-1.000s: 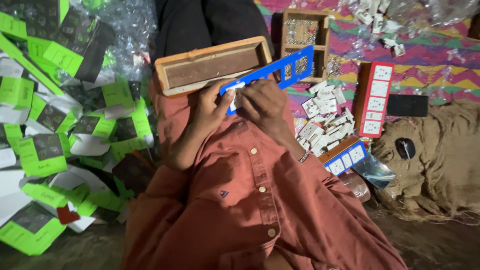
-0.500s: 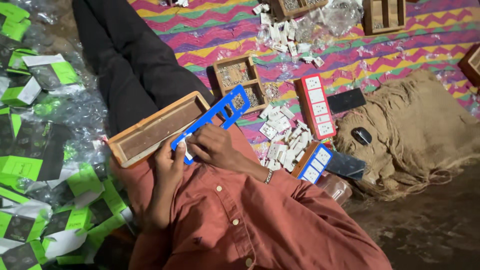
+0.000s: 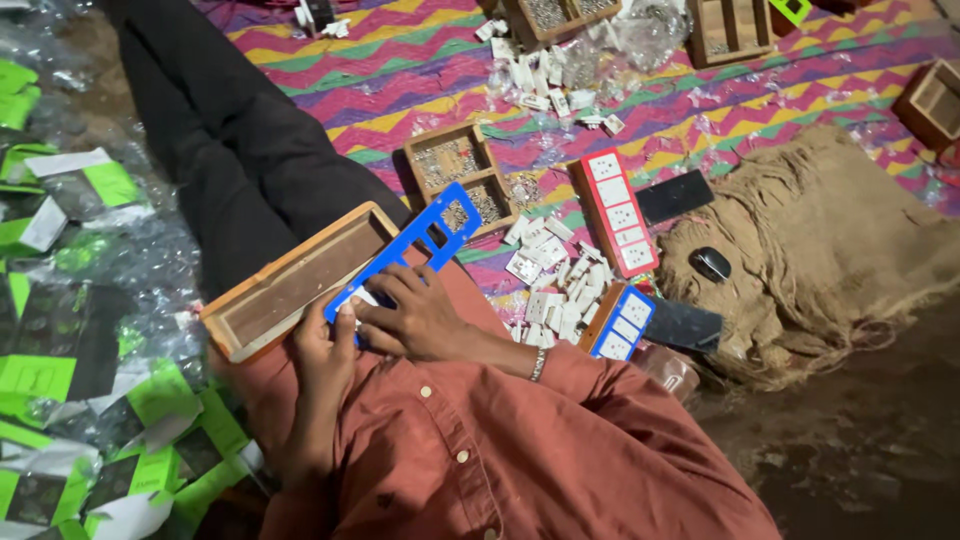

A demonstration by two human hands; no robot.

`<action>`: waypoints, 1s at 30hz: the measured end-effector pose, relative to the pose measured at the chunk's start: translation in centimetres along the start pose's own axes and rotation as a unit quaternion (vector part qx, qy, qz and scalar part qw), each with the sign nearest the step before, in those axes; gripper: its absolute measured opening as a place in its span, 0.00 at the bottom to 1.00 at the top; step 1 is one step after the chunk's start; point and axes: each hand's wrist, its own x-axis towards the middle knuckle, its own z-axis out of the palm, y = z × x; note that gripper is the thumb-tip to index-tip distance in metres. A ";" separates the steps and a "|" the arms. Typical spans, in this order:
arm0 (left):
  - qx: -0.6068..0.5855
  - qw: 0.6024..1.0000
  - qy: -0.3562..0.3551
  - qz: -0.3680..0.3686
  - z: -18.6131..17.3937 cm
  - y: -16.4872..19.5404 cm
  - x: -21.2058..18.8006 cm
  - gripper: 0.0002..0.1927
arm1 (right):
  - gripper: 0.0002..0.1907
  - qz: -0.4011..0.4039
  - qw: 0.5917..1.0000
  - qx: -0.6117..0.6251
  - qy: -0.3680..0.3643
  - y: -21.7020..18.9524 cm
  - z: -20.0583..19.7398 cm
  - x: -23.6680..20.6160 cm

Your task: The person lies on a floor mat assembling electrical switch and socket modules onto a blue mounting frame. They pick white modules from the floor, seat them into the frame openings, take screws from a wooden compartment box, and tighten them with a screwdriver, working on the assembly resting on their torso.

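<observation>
fingers of both hands pinch near end of blue frame, same grip as half second back; left hand at 7 o'clock, right hand beside. frame across wooden tray on lap, no progress visible. loose white sockets at 3 o'clock.

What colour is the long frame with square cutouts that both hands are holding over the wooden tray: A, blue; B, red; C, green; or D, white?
A: the frame under the left hand and right hand is blue, lying across the wooden tray.
</observation>
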 end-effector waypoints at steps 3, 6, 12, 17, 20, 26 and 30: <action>-0.011 1.000 0.001 -0.021 0.2 0.9 0.2 0.17 | 0.16 0.002 1.000 0.009 0.003 0.8 -0.2 0.6; 0.042 0.999 -0.001 0.020 0.4 2.6 0.5 0.17 | 0.20 -0.009 0.999 0.006 0.036 2.2 -0.8 1.3; 0.287 0.919 -0.024 0.271 0.5 7.2 0.5 0.12 | 0.26 0.110 0.993 -0.039 -0.023 5.2 -4.1 2.1; 0.358 0.880 0.026 0.312 -0.7 10.0 1.3 0.11 | 0.24 0.195 0.939 0.046 -0.279 3.2 -9.9 2.1; 0.169 0.964 -0.014 0.204 -3.0 11.4 1.5 0.07 | 0.29 0.061 0.947 0.193 -0.249 -0.2 -12.7 1.5; -0.309 0.947 -0.051 -0.074 -4.6 11.2 1.7 0.11 | 0.37 -0.080 0.782 0.525 -0.326 4.7 -11.1 0.2; -0.271 0.953 -0.137 -0.011 -4.5 8.5 3.2 0.10 | 0.20 0.225 0.836 0.462 -0.193 15.8 -4.7 1.2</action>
